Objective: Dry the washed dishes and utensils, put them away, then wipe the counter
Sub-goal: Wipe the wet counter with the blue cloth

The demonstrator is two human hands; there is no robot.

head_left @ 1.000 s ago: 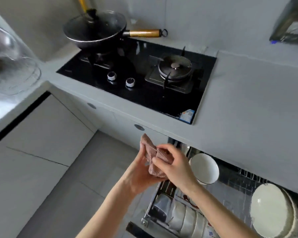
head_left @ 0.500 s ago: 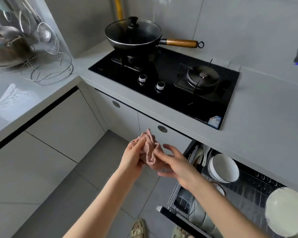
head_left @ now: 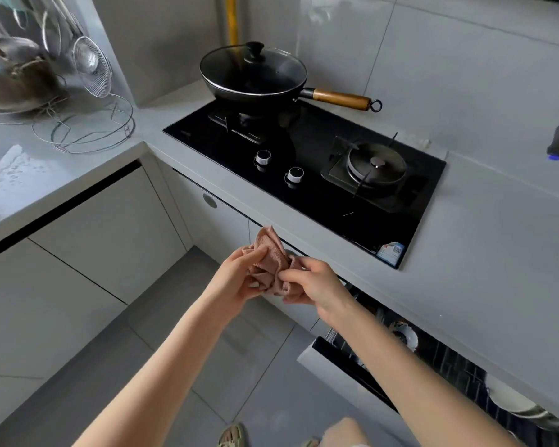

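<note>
Pink cloth (head_left: 269,264) sits bunched between your hands: left hand (head_left: 233,279) grips it at nine o'clock, right hand (head_left: 317,283) pinches it at three, before the counter (head_left: 484,253) edge.

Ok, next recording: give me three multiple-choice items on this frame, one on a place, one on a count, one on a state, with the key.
1. Where does the lidded wok sit?
A. on the far-left burner of the hob
B. in the open drawer
C. on the floor

2. How many control knobs show on the hob?
A. one
B. two
C. four

3. What state is the pink cloth in?
A. spread flat on the counter
B. hanging from a hook
C. bunched up between both hands

Key: 1 A, the wok stands over the far-left burner; 2 B, two knobs sit side by side at the front; 3 C, the left hand and right hand both grip the crumpled cloth in the air.
</note>
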